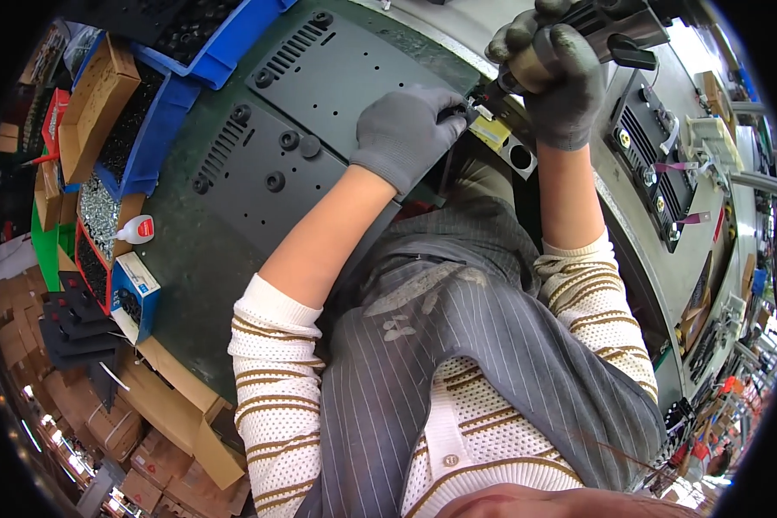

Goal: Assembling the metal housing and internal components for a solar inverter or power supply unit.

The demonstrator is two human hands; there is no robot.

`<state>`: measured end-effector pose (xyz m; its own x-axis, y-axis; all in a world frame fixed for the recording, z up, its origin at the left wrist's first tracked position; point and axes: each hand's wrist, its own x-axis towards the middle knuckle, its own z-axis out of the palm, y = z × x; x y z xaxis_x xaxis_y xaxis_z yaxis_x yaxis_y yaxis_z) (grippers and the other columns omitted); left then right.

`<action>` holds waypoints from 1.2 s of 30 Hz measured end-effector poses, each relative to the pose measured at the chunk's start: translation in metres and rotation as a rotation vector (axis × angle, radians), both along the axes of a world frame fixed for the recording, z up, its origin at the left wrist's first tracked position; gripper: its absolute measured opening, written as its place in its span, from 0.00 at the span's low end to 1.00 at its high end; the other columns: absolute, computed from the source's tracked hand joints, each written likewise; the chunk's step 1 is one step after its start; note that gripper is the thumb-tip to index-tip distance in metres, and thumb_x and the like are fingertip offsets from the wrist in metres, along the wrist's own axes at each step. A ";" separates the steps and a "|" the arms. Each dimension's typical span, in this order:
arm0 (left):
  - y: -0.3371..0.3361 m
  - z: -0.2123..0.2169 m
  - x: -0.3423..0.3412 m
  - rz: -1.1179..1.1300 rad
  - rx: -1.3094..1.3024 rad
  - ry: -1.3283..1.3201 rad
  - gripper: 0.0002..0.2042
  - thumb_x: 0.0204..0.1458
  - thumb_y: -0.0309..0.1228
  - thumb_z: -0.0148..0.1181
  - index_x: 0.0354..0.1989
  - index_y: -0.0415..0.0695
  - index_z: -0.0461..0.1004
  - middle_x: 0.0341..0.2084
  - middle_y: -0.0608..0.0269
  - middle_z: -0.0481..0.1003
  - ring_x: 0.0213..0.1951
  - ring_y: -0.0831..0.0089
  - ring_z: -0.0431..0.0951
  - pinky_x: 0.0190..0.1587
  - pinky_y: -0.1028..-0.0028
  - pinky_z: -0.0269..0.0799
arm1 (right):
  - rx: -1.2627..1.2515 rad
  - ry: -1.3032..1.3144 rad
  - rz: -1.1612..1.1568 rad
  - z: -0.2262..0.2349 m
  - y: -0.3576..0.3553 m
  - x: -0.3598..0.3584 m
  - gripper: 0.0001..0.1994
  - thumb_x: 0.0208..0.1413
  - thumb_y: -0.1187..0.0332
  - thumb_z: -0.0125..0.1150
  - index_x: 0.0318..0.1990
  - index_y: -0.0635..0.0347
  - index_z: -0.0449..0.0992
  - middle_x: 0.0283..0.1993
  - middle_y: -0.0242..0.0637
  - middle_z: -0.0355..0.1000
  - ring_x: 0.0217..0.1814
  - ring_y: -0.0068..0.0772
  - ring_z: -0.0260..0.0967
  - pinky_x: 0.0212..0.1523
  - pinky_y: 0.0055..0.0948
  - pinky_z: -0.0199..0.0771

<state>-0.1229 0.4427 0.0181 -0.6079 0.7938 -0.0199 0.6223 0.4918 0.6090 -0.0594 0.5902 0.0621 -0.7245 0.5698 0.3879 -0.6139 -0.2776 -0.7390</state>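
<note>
My right hand [557, 73], in a grey glove, grips a powered screwdriver [535, 56] whose tip points left and down. My left hand [406, 129], also gloved, pinches at the screwdriver's tip, at the near edge of a dark grey metal panel [354, 69] with slots and round holes. A second similar panel [250, 164] with black round knobs lies left of it on the green bench [190, 259]. What sits between my left fingers is hidden.
Blue bins [160, 112], cardboard boxes [95, 95] of small screws and a small glue bottle [135, 229] line the bench's left side. Black electronic units [656, 164] with wires stand on the right. Stacked cartons [147, 423] sit on the floor at lower left.
</note>
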 end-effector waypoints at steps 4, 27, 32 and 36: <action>0.009 -0.003 0.002 0.025 0.028 -0.005 0.15 0.49 0.44 0.59 0.42 0.54 0.78 0.34 0.61 0.77 0.37 0.62 0.77 0.38 0.66 0.72 | -0.019 -0.090 0.067 -0.012 0.003 0.000 0.20 0.45 0.67 0.59 0.47 0.60 0.63 0.28 0.38 0.66 0.30 0.33 0.67 0.32 0.34 0.73; -0.091 0.021 -0.009 0.527 0.857 -1.348 0.16 0.60 0.30 0.43 0.54 0.34 0.63 0.24 0.70 0.63 0.18 0.86 0.57 0.14 0.87 0.49 | 0.111 -0.137 0.175 -0.018 -0.003 -0.024 0.23 0.42 0.70 0.64 0.48 0.62 0.63 0.30 0.36 0.67 0.28 0.31 0.69 0.27 0.31 0.74; -0.120 0.021 0.009 0.620 0.875 -1.151 0.17 0.60 0.29 0.45 0.54 0.34 0.64 0.24 0.71 0.62 0.20 0.86 0.57 0.16 0.87 0.51 | 0.147 -0.174 0.183 -0.016 -0.005 -0.027 0.23 0.42 0.71 0.63 0.47 0.64 0.63 0.27 0.40 0.70 0.23 0.30 0.68 0.26 0.30 0.73; -0.127 0.021 0.019 0.610 0.767 -1.039 0.17 0.60 0.29 0.45 0.55 0.36 0.64 0.24 0.71 0.63 0.21 0.86 0.58 0.18 0.87 0.53 | 0.000 0.033 0.189 0.016 -0.026 -0.005 0.22 0.43 0.69 0.62 0.47 0.63 0.64 0.26 0.38 0.69 0.23 0.32 0.68 0.24 0.30 0.73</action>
